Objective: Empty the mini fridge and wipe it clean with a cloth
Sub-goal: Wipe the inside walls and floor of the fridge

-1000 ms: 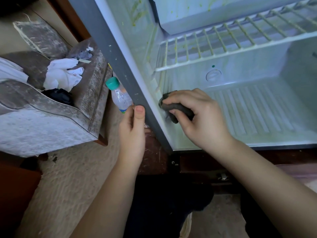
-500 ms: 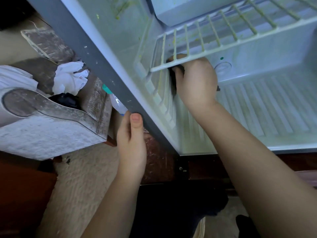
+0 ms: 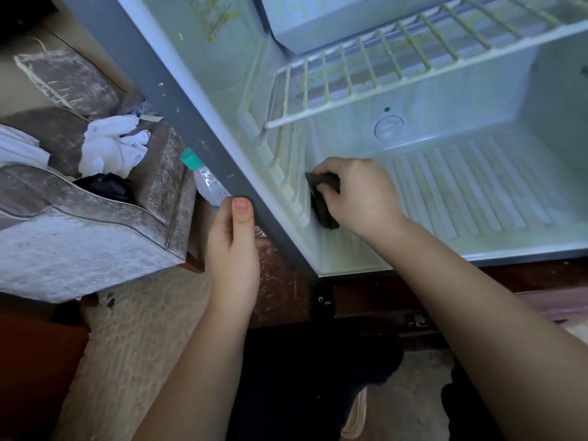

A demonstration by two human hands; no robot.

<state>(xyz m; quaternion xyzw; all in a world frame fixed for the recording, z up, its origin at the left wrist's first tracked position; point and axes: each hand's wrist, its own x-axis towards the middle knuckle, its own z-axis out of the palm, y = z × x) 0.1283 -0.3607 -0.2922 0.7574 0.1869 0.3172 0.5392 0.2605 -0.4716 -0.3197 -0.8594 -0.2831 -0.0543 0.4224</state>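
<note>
The mini fridge (image 3: 477, 173) stands open, its white inside streaked with yellow-green grime. A wire shelf (image 3: 397, 68) spans its upper part. My right hand (image 3: 359, 192) is inside, low on the left wall, gripping a dark cloth (image 3: 323, 198) pressed against the ribbed wall. My left hand (image 3: 234, 243) grips the grey front edge of the fridge's left side (image 3: 178, 106), thumb on the front face.
A plastic bottle with a teal cap (image 3: 203, 176) stands just left of the fridge, behind my left hand. A worn grey armchair (image 3: 79, 224) at the left holds white cloths (image 3: 111, 148) and a dark item. Beige carpet lies below.
My right hand with the cloth went up the left wall to just under the wire shelf, then came back down to the lower wall. My left hand kept its grip on the fridge edge.
</note>
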